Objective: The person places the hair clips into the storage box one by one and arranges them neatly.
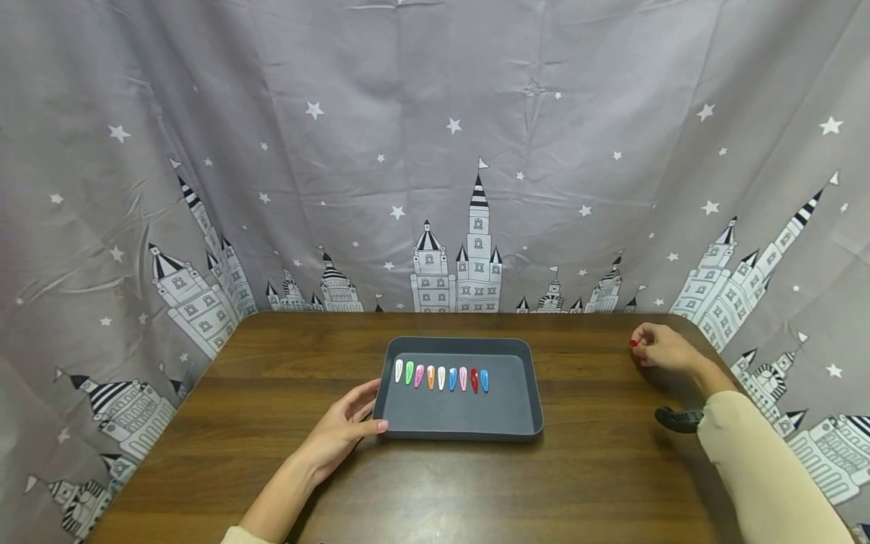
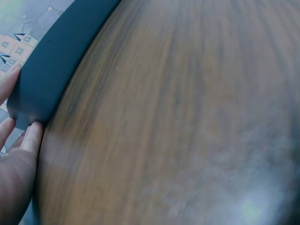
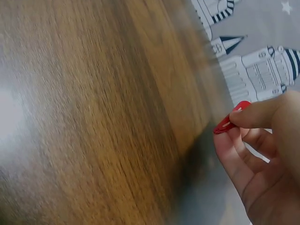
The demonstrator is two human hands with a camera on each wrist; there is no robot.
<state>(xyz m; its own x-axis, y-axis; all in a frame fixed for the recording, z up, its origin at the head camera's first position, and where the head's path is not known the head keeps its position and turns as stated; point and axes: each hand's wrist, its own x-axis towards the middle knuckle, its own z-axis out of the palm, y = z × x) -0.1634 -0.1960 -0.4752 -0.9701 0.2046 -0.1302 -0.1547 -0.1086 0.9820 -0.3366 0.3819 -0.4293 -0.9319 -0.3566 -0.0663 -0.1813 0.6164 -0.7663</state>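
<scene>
A dark grey tray (image 1: 469, 414) lies on the wooden table, with several snap hair clips in a row across its floor: white, green, pink, orange, blue and a red hair clip (image 1: 475, 380) near the row's right end. My left hand (image 1: 343, 423) grips the tray's left side, thumb at the front corner of the rim and fingers along the outer wall. In the left wrist view, the tray wall (image 2: 56, 61) sits between thumb and fingers. Far to the right, my right hand (image 1: 664, 349) pinches another red hair clip (image 3: 227, 123) between thumb and fingertips, near the table's right edge.
The wooden table (image 1: 285, 378) runs back to a grey curtain (image 1: 435, 136) printed with castles and stars, which also hangs along both sides. A dark curved strap piece (image 1: 678, 420) juts out at the right wrist.
</scene>
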